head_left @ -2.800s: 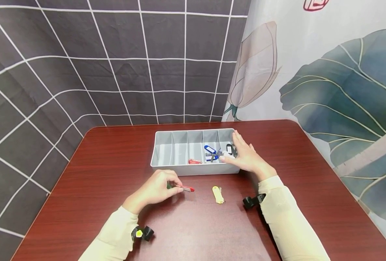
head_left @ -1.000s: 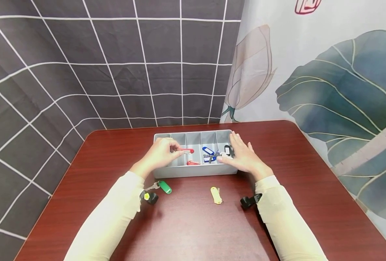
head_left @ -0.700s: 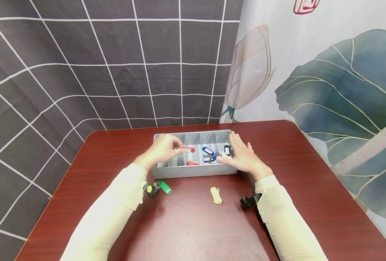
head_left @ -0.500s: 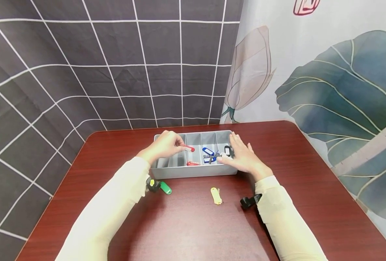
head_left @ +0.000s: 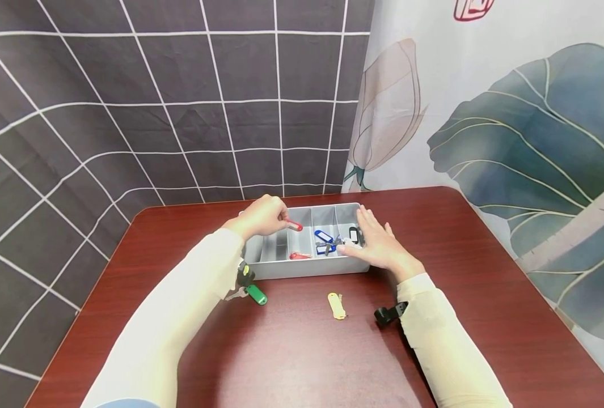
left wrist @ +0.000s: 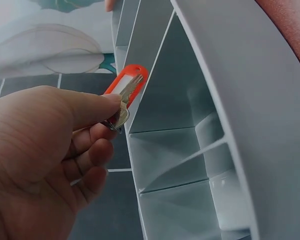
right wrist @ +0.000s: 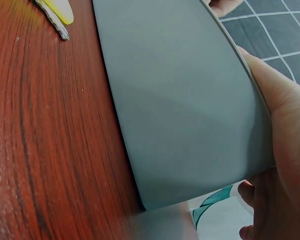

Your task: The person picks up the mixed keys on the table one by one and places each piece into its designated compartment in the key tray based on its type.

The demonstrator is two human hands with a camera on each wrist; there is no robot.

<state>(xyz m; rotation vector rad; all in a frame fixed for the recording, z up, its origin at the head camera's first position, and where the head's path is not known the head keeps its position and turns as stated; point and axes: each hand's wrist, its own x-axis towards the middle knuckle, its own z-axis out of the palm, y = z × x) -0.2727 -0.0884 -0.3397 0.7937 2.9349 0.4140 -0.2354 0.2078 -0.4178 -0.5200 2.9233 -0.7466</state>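
My left hand (head_left: 267,216) pinches a red key tag (head_left: 295,226) between thumb and fingers, above the middle compartment of a grey divided tray (head_left: 312,270). In the left wrist view a key (left wrist: 127,97) hangs from that tag by a ring. Another red key tag (head_left: 299,256) lies in the same compartment. Two blue key tags (head_left: 324,236) with keys fill the compartment to its right. My right hand (head_left: 383,243) rests on the tray's right end, fingers extended along the outer side and thumb over the front rim. A black key tag (head_left: 353,235) sits beside it, partly hidden.
On the table (head_left: 281,357), a green key tag (head_left: 256,294) with its key lies in front of the tray's left part, near the left wrist camera. A yellow key tag (head_left: 337,306) lies further right. A dark gridded curtain (head_left: 240,124) hangs behind the table.
The left hand has carried the red key tag from above the table up and back over the tray, uncovering the green tag. My right hand keeps its place at the tray's end.
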